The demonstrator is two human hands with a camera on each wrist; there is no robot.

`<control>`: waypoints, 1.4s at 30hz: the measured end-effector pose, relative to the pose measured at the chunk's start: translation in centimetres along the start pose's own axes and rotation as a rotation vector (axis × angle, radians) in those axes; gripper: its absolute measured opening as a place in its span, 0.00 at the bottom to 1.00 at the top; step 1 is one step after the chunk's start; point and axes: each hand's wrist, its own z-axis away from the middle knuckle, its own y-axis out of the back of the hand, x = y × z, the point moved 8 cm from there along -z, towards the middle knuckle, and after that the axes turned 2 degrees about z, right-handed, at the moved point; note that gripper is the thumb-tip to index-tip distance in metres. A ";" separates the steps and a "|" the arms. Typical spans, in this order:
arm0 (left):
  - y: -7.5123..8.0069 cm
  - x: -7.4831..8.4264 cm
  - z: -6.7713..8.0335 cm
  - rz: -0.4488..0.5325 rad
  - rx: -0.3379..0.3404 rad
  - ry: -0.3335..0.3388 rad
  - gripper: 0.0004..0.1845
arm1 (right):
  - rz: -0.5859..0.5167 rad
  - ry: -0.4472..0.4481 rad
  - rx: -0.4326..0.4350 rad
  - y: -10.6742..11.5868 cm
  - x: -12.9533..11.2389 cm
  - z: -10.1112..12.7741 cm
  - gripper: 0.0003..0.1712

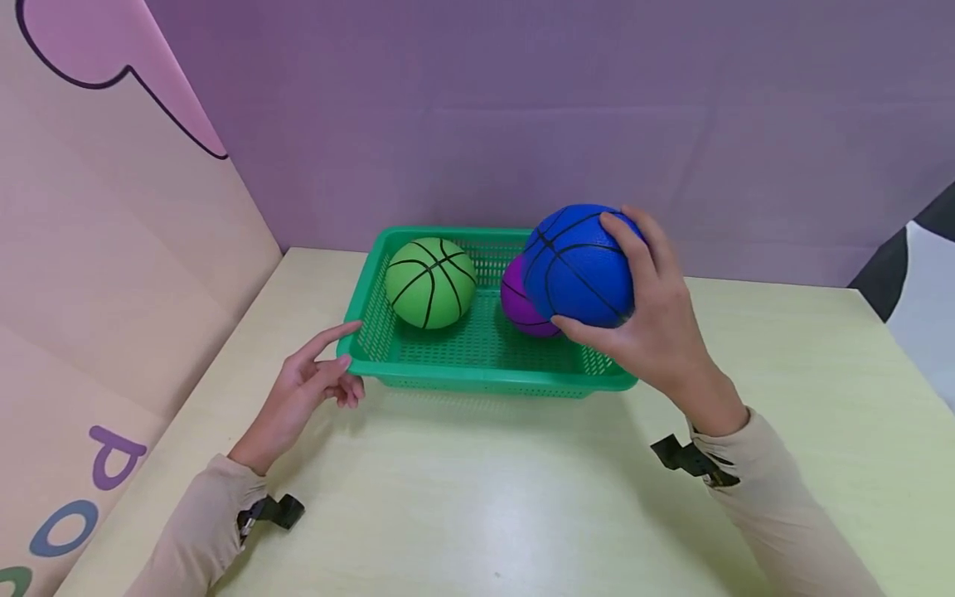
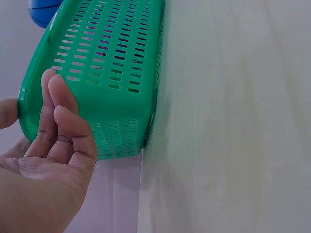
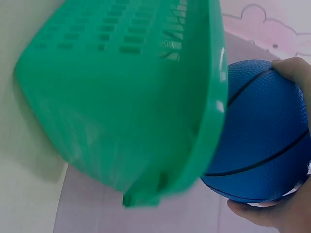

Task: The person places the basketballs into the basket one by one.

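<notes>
My right hand (image 1: 656, 319) grips a blue mini basketball (image 1: 578, 265), thumb below and fingers over its far side. The ball is held above the right end of a green plastic basket (image 1: 485, 380). In the right wrist view the blue ball (image 3: 262, 131) shows beside the basket rim (image 3: 218, 97). My left hand (image 1: 302, 385) holds the basket's front left corner, with its index finger and thumb at the rim. The left wrist view shows its other fingers (image 2: 73, 126) against the outer wall. Inside the basket sit a light green ball (image 1: 430, 283) and a purple ball (image 1: 520, 303), partly hidden behind the blue one.
The basket stands on a pale wooden table (image 1: 462, 489), near its back edge. A purple backdrop (image 1: 477, 116) rises behind it. At the left is a light printed panel (image 1: 112, 249) with letters. A black and white shape (image 1: 906, 265) shows at the far right.
</notes>
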 end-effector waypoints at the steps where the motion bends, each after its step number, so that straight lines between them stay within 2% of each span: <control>1: 0.0 0.1 0.0 0.004 0.001 0.000 0.26 | -0.004 0.011 -0.008 -0.3 -0.4 0.0 0.61; 11: 0.0 0.0 -0.1 0.015 0.000 -0.006 0.26 | -0.021 0.143 0.005 -2.4 -3.4 -0.8 0.59; 16: 0.0 0.0 -0.2 0.014 0.002 -0.006 0.26 | -0.024 0.179 -0.005 -3.3 -4.3 -1.1 0.59; 23: -0.1 0.0 -0.4 0.005 0.003 -0.013 0.26 | -0.036 0.162 -0.007 -4.2 -4.8 -1.4 0.59; 28: -0.1 0.1 -0.4 0.006 -0.002 -0.022 0.25 | -0.027 0.133 -0.063 -5.8 -5.0 -1.0 0.59; 35: -0.2 0.1 -0.2 0.003 -0.001 -0.018 0.25 | 0.013 0.182 -0.147 -8.4 -5.4 0.0 0.59; 42: -0.5 0.5 0.0 -0.007 -0.017 -0.026 0.25 | 0.021 0.164 -0.175 -9.2 -5.1 0.9 0.59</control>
